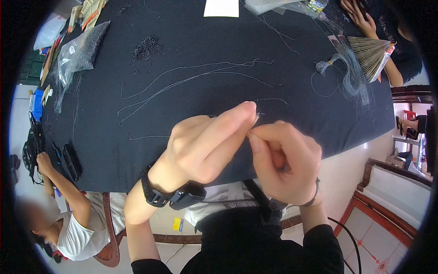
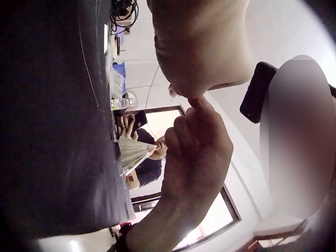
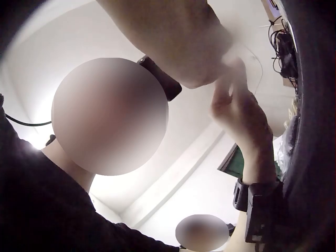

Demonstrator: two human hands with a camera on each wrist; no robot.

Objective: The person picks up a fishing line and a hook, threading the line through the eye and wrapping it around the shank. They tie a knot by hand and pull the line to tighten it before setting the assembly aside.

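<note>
Both hands meet over the near edge of a black cloth table (image 1: 191, 27). My left hand (image 1: 252, 111), with a black strap on its wrist, pinches a thin grey strand (image 1: 258, 117) at its fingertips. Just below it, my right hand (image 1: 252, 135) has thumb and forefinger pressed together on the same strand, its other fingers curled. The left wrist view shows the right hand (image 2: 195, 107) reaching up to the left palm. In the right wrist view the left hand (image 3: 233, 71) is seen from below. The strand is too fine to follow.
Long loose strands (image 1: 196, 75) lie on the cloth beyond the hands, with a small dark pile (image 1: 147, 47), a plastic bag (image 1: 84, 48) and white paper (image 1: 221, 7). A fanned bundle (image 1: 369, 52) lies at far right by another person's hands (image 1: 360, 16). A seated person (image 1: 68, 214) is at lower left.
</note>
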